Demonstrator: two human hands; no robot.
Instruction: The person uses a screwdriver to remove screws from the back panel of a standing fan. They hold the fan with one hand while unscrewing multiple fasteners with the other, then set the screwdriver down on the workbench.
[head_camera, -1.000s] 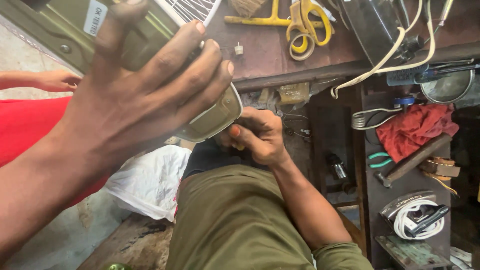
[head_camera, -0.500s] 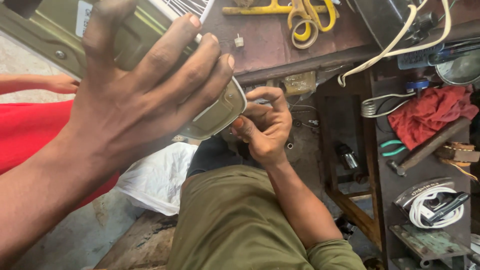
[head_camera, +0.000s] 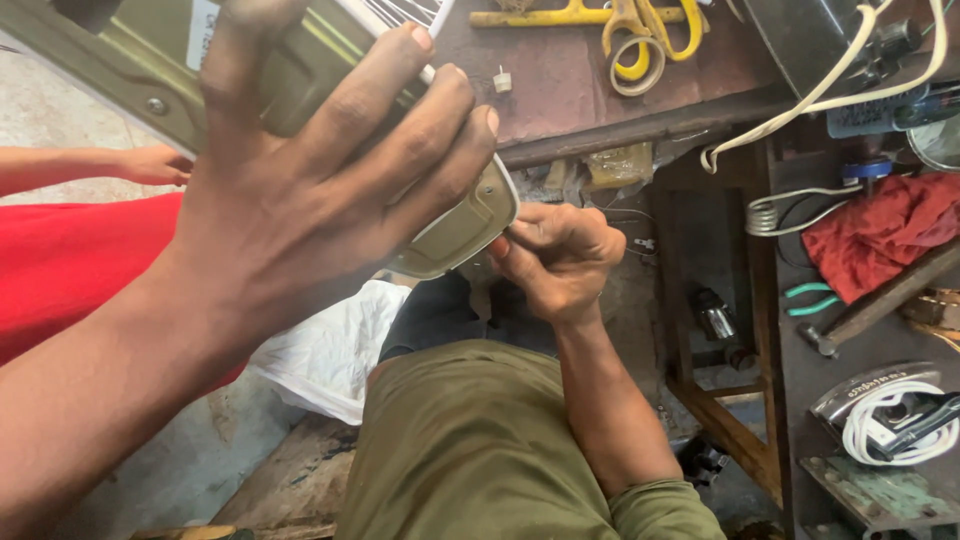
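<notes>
The left hand (head_camera: 300, 190) spreads its grip wide over a rounded olive-green metal appliance casing (head_camera: 455, 225) at upper left of the frame. The right hand (head_camera: 560, 260), fingers pinched shut, touches the casing's lower edge (anything pinched is hidden), centre frame, below the brown tabletop (head_camera: 570, 90).

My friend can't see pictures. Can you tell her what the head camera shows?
A left hand grips an olive-green metal appliance while the right hand pinches at its lower edge, above a lap in olive trousers. Yellow scissors lie on the brown workbench; a red cloth sits to the right.
</notes>
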